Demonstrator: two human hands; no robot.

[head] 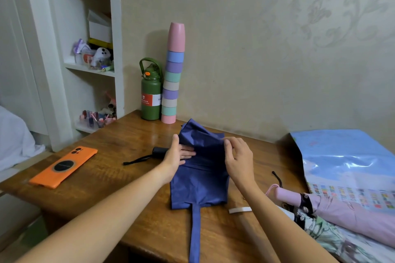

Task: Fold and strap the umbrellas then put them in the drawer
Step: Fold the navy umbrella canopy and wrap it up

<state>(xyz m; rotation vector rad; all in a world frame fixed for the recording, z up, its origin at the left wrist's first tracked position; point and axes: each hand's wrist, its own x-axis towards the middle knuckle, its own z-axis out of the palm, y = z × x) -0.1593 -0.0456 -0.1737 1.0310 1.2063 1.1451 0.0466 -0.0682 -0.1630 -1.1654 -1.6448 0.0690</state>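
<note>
Looking down from the head camera, the only view, a person works at a brown wooden table (132, 141) with a collapsed navy-blue fabric umbrella (199, 186) lying across its middle, canopy spread loose and flat. Its black cylindrical handle (159, 150) points left, a thin black wrist loop (136, 159) trailing from it. The left hand (178, 157) lies flat, fingers straight, pressing the cloth down near the handle. The right hand (237, 156) pinches a fold of the canopy's upper edge between thumb and fingertips. A long navy closure strap (195, 235) runs from the canopy's near edge toward the viewer. The fabric looks thin, light, limp and probably slippery, so pleats would likely slide unless held down; the rigid handle and the ribs under the cloth seem the firm places to hold, and the strap is the part to wrap last. At the table's right edge a pale pink folding umbrella (342, 211) lies waiting, a floral one (333, 239) beside it. An orange phone (64, 166) rests to the left. No drawer is visible.
</note>
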